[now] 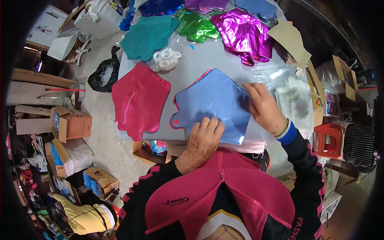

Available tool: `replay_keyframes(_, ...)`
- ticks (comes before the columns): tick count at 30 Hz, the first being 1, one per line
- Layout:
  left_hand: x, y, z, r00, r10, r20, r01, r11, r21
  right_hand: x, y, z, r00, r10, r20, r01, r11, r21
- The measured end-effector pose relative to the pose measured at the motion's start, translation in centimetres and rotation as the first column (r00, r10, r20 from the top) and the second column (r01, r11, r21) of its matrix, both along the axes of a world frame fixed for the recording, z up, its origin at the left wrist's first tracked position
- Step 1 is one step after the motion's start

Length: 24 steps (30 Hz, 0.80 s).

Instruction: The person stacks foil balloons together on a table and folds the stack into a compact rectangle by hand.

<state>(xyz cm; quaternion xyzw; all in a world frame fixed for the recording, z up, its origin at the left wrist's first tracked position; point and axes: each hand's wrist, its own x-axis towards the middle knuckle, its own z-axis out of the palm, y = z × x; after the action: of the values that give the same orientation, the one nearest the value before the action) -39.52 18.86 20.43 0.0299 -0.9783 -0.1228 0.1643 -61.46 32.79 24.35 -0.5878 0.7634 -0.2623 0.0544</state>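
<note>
Best pressing flat with left hand [204, 136] on near edge of blue foil balloon [214, 104] mid-worktop [208, 60], right hand [264, 108] fingers spread, smoothing toward far right edge.

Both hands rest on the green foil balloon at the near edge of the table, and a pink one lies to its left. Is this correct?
Not quite: the foil balloon under the left hand and right hand is blue, not green, as the head view shows. The pink one does lie to its left on the table.

Grey table [200, 62], pale concrete floor [102, 116], cardboard boxes [72, 124], red stool [330, 140]
</note>
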Motion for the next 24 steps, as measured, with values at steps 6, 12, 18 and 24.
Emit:
replay_keyframes(6, 0.1, 0.4, -0.6, 1.000, 0.020, 0.010, -0.021, 0.998, 0.059, -2.1, -3.2, -4.3, 0.987, -0.067, -0.149, 0.072, 0.997, 0.029)
replay_keyframes(12, 0.1, 0.5, -0.6, 1.000, 0.029, -0.006, -0.029, 0.994, 0.106, -3.0, -4.9, -4.6, 0.996, -0.009, -0.094, 0.008, 1.000, -0.013)
replay_keyframes(18, -0.4, 0.6, -0.9, 0.996, 0.040, -0.078, -0.032, 0.995, 0.096, -4.2, -7.6, -4.4, 0.996, -0.014, -0.085, 0.008, 0.998, -0.060)
replay_keyframes(24, -0.5, 0.4, -1.0, 0.995, 0.026, -0.093, -0.014, 0.993, 0.120, -5.3, -9.3, -5.4, 0.999, 0.045, -0.007, -0.045, 0.999, -0.022)
